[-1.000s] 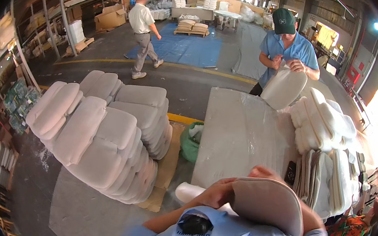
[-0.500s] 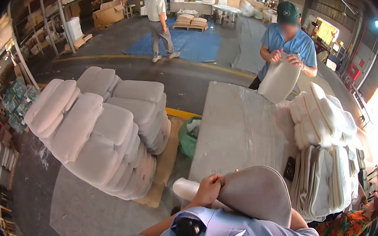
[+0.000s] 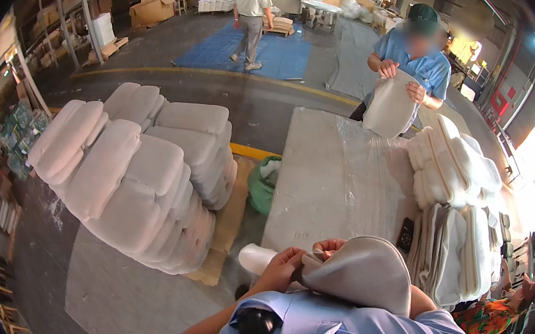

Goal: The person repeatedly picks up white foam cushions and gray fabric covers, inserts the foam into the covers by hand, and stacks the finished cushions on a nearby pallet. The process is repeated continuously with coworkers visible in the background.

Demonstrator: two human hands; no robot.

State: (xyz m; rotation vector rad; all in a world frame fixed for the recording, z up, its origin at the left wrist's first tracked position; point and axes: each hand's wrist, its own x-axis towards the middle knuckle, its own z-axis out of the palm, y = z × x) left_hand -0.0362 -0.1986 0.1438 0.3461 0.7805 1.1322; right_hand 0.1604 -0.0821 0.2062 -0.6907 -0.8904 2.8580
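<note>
Close against my chest I hold a grey-beige cushion cover (image 3: 363, 274), its rounded end pointing right. My left hand (image 3: 282, 266) pinches the cover's left edge between closed fingers. The fingers of my right hand (image 3: 329, 245) curl over the upper edge near it; the rest of that hand is hidden behind the fabric. A white rounded pad (image 3: 255, 258) sticks out beyond my left hand, most of it out of sight. Just ahead lies a work table (image 3: 336, 173) with a pale, plastic-wrapped top.
Tall stacks of pale cushions (image 3: 132, 181) stand on cardboard at the left. A green bag (image 3: 262, 190) sits beside the table. At the right are piled white cushions (image 3: 449, 161) and upright covers (image 3: 446, 252). A co-worker (image 3: 415, 53) across the table handles a white cushion (image 3: 391, 105).
My right fingers have come into view at the cover's upper edge, close to my left hand. The cover's edge is now folded up there. A person in the background has walked right.
</note>
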